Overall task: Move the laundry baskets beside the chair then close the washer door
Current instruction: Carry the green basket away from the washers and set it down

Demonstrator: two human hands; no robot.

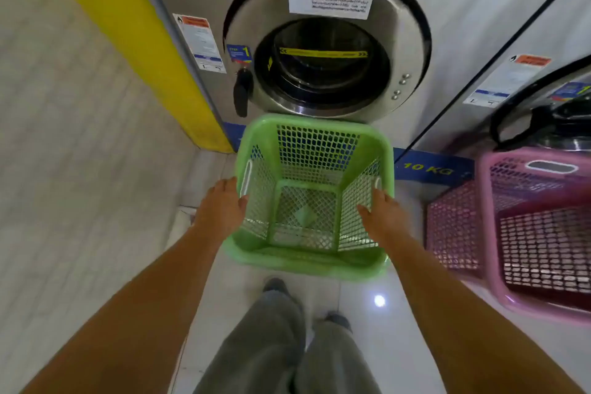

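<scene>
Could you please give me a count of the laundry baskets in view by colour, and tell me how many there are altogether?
Green laundry basket: 1, in front of the washer, with the left hand and right hand on its sides.
Pink laundry basket: 1, to the right, partly cut off by the frame edge.
Total: 2

We grip the empty green basket (pixel 311 198) by both sides, left hand (pixel 220 208) and right hand (pixel 383 214) on its rim, just in front of the washer (pixel 326 41). A pink basket (pixel 527 233) sits on the tiled floor (pixel 80 201) to our right.
</scene>
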